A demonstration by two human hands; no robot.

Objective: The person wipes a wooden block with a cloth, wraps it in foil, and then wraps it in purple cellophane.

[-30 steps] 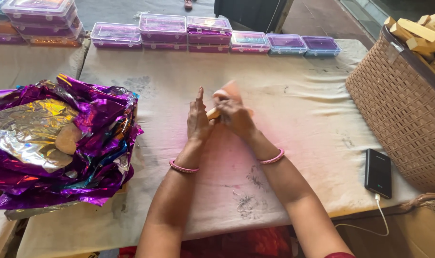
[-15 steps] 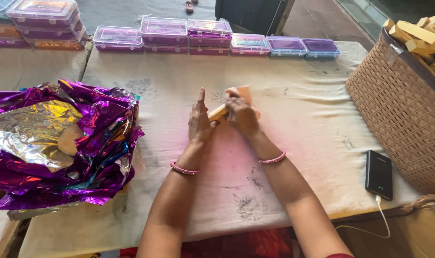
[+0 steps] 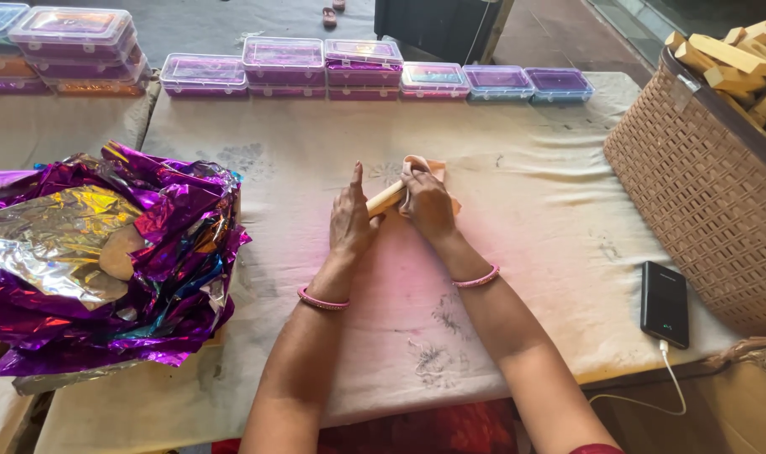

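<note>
Wooden block [image 3: 385, 200] lies with its long axis 8-to-2 o'clock between the hands: right hand [image 3: 427, 207] closed on its 2 o'clock end through peach cloth [image 3: 438, 169], left hand [image 3: 350, 220] flat-open against the 8 o'clock end.

My right hand [image 3: 427, 204] has drawn the peach cloth [image 3: 425, 168] down along the wooden block [image 3: 385, 199], baring more wood.
</note>
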